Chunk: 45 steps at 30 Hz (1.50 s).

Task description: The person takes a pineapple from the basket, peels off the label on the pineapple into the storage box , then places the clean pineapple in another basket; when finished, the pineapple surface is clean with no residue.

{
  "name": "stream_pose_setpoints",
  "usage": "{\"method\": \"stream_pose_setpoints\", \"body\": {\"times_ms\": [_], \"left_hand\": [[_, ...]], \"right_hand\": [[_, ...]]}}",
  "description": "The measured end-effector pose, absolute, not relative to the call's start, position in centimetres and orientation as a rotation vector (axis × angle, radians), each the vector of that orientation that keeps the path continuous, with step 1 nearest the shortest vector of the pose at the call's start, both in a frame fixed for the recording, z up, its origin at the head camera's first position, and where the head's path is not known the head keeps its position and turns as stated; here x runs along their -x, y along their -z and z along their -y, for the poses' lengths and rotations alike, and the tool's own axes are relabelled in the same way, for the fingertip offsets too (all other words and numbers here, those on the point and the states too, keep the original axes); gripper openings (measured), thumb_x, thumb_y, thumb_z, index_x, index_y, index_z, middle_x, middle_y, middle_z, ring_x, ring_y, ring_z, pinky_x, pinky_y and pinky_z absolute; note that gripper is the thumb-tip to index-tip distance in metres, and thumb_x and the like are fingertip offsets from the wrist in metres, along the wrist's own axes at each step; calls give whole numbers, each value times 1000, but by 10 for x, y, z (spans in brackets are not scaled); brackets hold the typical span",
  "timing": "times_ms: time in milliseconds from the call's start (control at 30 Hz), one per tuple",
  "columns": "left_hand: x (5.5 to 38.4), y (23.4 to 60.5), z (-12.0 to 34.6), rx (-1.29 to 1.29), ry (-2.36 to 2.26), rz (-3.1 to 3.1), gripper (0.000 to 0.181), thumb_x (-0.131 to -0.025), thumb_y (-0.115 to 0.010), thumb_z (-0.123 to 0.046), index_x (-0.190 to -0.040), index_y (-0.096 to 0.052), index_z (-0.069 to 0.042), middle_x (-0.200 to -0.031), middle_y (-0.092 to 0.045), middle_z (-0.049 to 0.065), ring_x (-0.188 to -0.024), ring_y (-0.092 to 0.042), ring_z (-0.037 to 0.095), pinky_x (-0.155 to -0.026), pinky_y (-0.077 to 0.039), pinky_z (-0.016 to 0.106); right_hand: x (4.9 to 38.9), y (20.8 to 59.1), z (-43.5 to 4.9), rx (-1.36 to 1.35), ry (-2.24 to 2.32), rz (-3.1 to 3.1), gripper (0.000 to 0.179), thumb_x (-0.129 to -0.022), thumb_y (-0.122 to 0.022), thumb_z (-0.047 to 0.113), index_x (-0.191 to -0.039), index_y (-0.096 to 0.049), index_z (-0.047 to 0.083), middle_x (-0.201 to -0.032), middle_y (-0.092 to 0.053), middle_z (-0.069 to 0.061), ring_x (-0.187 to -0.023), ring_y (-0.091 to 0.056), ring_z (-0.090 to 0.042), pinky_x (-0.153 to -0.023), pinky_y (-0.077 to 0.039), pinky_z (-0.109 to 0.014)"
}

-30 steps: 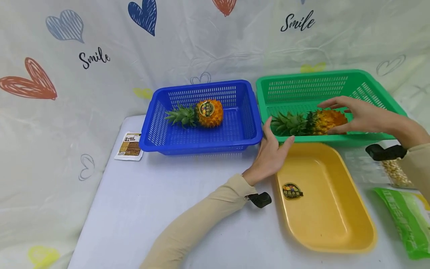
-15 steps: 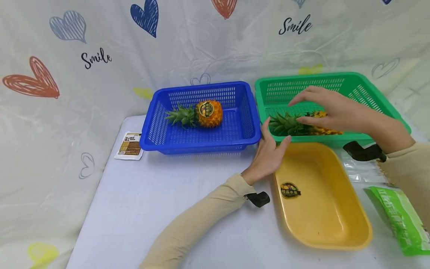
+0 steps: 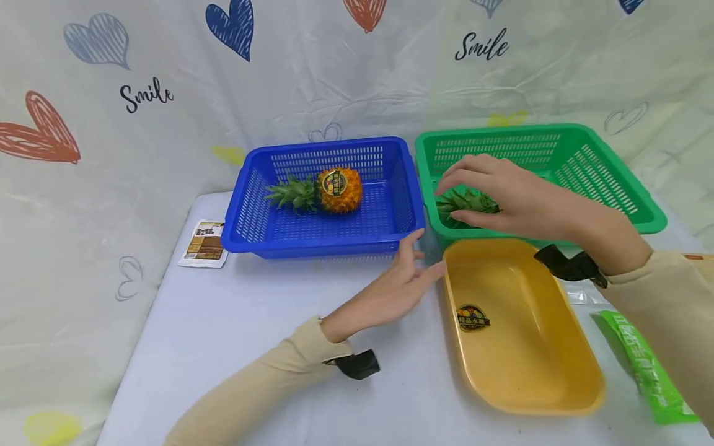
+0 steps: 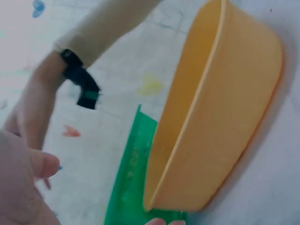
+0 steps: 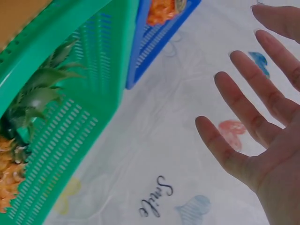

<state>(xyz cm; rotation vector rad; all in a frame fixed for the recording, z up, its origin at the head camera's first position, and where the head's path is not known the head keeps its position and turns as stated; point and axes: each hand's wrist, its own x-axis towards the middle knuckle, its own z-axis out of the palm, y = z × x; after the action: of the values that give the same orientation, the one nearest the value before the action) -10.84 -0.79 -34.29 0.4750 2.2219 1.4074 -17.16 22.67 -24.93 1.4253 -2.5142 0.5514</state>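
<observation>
In the head view my right hand hovers over the green basket, fingers spread and holding nothing. Under it lies a pineapple, its leafy crown showing and its body hidden behind the hand. The right wrist view shows that pineapple inside the basket, apart from the fingers. My left hand is near the front right corner of the blue basket, fingers extended and empty; whether a fingertip touches the rim I cannot tell. A second pineapple with a round label lies in the blue basket.
A yellow tub with a label inside stands in front of the green basket. A green packet lies right of it, partly behind the right sleeve. A small brown-and-white packet lies left of the blue basket.
My right hand has moved left from above the pineapple's body to above its crown. The left hand has drawn back from between the baskets, toward the lower left.
</observation>
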Motion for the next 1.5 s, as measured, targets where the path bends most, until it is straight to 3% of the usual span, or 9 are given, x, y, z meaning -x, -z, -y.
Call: {"method": "stream_pose_setpoints", "body": {"times_ms": [233,433,600,767,900,1000,1133,1367,1500], "left_hand": [[100,329,105,-519,-1442,-2335,65,-112,-43,-48,-165,-18,-21,-152,-46,12,-116,-66,33,-97,-55,50],[123,332,176,-700,-1483,-2731,45,-106,-64,-20,-145,-49,-5,-143,-51,11,-123,-58,29,-99,-53,46],[146,341,227,-615,-1328,-3142,57,-92,-82,-18,-139,-55,-1,-141,-46,20,-132,-45,34,-105,-44,54],[153,354,253,-293,-1267,-3197,84,-86,-87,-38,-152,-46,-6,-156,-30,20,-144,-29,38,-108,-35,64],[156,368,259,-208,-1343,-3100,96,-86,-88,-40,-160,-34,-10,-163,-21,19,-148,-24,39,-113,-32,68],[160,379,259,-163,-1464,-2987,98,-88,-86,-38,-163,-29,-12,-164,-20,19,-148,-25,39,-117,-28,66],[159,389,257,-69,-1691,-2804,97,-91,-83,-32,-165,-23,-16,-167,-18,15,-151,-24,36,-123,-24,60],[152,393,247,26,-1984,-2591,92,-97,-77,-24,-166,-17,-21,-169,-20,7,-147,-37,31,-119,-37,52],[151,394,243,68,-2008,-2598,89,-97,-76,-24,-165,-19,-21,-168,-21,7,-145,-38,31,-118,-38,49]], "right_hand": [[163,241,-210,-1454,-549,2507,40,-86,-83,-1,-121,-68,10,-123,-65,-2,-117,-57,-26,-96,-46,-51],[166,245,-200,-1463,-596,2516,41,-88,-81,-1,-124,-68,13,-126,-64,-3,-117,-56,-26,-95,-43,-52],[173,250,-188,-1423,-672,2519,39,-91,-78,-3,-125,-67,10,-129,-62,-8,-118,-55,-29,-95,-45,-50],[182,250,-173,-1326,-760,2565,37,-95,-74,-1,-130,-63,6,-133,-59,-11,-126,-51,-31,-102,-44,-53],[194,252,-161,-1262,-864,2556,36,-97,-72,0,-131,-61,4,-129,-57,-12,-118,-51,-27,-96,-44,-47],[206,253,-151,-1215,-975,2572,37,-98,-72,3,-132,-59,2,-130,-57,-13,-115,-53,-27,-95,-46,-46],[223,258,-138,-1153,-1211,2584,40,-99,-72,5,-136,-56,1,-138,-57,-15,-124,-55,-30,-106,-47,-52],[258,268,-114,-1083,-1459,2631,47,-99,-73,8,-140,-52,3,-142,-55,-13,-133,-51,-27,-111,-44,-52],[272,274,-103,-1060,-1615,2674,52,-97,-75,7,-142,-50,5,-146,-54,-11,-134,-51,-25,-113,-44,-50]]}}
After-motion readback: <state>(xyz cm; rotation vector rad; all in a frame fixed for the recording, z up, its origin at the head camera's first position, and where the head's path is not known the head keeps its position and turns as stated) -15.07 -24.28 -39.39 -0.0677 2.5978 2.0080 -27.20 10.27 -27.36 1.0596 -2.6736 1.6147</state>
